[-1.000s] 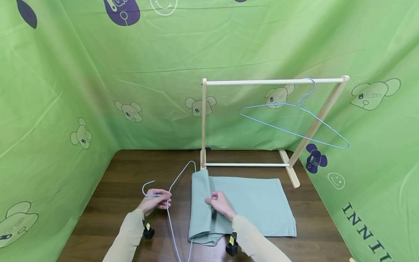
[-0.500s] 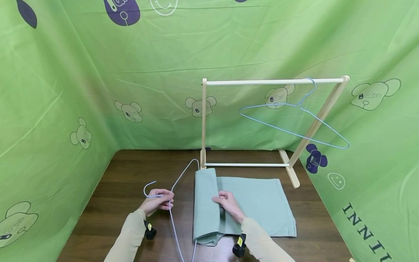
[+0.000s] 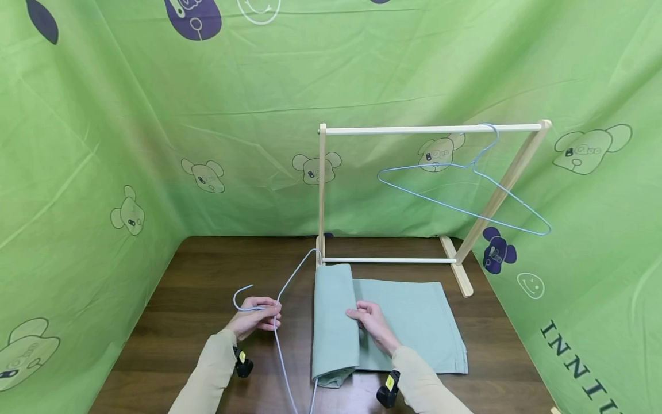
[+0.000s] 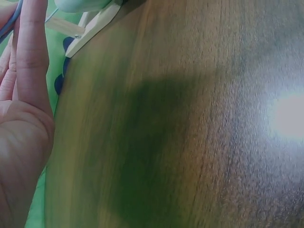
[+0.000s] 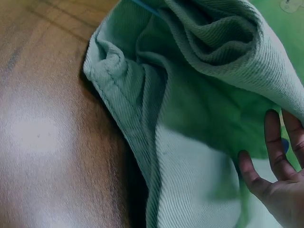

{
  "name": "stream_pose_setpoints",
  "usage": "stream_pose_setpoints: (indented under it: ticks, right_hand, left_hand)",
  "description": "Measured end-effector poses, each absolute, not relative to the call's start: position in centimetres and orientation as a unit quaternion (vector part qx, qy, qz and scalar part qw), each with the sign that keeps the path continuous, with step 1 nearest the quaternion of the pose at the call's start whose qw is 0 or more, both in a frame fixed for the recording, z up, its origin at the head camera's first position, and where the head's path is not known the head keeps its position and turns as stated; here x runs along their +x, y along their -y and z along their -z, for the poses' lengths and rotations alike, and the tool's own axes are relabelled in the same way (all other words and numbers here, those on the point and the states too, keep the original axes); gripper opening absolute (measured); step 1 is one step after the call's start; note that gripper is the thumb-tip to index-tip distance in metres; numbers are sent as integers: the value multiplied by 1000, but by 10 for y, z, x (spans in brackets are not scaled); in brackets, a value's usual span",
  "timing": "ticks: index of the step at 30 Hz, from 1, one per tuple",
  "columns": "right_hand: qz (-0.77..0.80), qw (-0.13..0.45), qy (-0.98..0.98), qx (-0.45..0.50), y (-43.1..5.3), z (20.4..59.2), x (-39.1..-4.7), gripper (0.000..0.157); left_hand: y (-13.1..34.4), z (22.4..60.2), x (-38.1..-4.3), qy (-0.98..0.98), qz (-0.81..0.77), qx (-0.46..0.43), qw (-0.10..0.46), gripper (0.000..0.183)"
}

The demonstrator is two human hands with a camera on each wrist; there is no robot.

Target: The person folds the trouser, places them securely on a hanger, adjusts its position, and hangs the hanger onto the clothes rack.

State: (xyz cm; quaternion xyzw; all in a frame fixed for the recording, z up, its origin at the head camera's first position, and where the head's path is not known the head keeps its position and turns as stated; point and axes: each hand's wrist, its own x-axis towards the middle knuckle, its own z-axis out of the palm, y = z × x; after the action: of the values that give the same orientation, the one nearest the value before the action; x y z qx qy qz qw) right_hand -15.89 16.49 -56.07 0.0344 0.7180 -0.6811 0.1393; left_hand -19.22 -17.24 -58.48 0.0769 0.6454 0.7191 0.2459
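My left hand (image 3: 256, 316) grips a pale blue wire hanger (image 3: 282, 356) near the base of its hook, holding it turned sideways. In the left wrist view the hand (image 4: 26, 118) shows at the left edge. A folded pale green cloth (image 3: 429, 328) lies on the table, with its left end (image 3: 335, 328) passed through the hanger and doubled over to the right. My right hand (image 3: 374, 325) pinches the free edge of that flap. The right wrist view shows thick layered folds (image 5: 223, 52) above the fingers; the pinching fingertips are partly hidden there.
Behind the cloth stands a wooden rack with a white top rail (image 3: 403, 130) and a lower bar (image 3: 388, 260). A second blue hanger (image 3: 439, 202) hangs bare from the rail's right part. Green printed curtains (image 3: 248, 115) surround the brown table (image 3: 170, 345).
Both hands have shifted to the right, carrying the hanger and the folded-over flap along. The flap now covers more of the lower cloth, whose right end has stayed put.
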Motion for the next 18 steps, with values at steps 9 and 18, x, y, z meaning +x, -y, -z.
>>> stream_pose_setpoints:
  ticks: [9, 18]
  right_hand:
    - [695, 134, -706, 28, -175, 555, -156, 38]
    - [715, 128, -686, 29, -188, 552, -157, 34]
  left_hand:
    - [165, 580, -189, -643, -718, 82, 255, 35]
    - [155, 577, -191, -633, -721, 96, 264, 17]
